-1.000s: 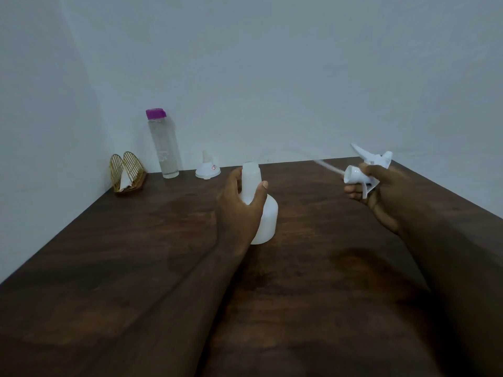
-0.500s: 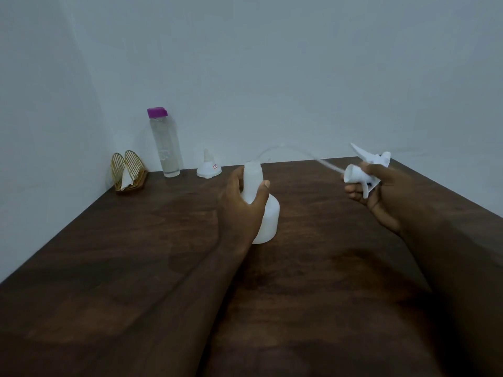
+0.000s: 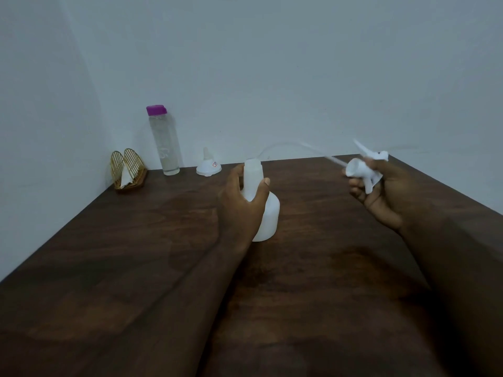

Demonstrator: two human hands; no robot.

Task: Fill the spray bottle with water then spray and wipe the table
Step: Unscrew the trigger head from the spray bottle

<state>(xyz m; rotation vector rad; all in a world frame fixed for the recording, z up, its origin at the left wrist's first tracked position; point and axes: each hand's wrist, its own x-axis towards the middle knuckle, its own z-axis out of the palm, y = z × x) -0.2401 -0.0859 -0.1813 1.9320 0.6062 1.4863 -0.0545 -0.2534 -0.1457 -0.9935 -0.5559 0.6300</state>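
Spray bottle (image 3: 268, 216) bell-shaped, seemingly plastic, trigger head (image 3: 362, 170) curved-tubed

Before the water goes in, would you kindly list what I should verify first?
1. The spray head is off the spray bottle, in the right hand: ok.
2. The spray bottle stands upright on the table, left hand gripping its neck: ok.
3. The dip tube is clear of the neck: cannot tell.
4. The funnel sits in the neck: not ok, it stands beside the water bottle.
5. The water bottle is open: not ok, purple cap on.
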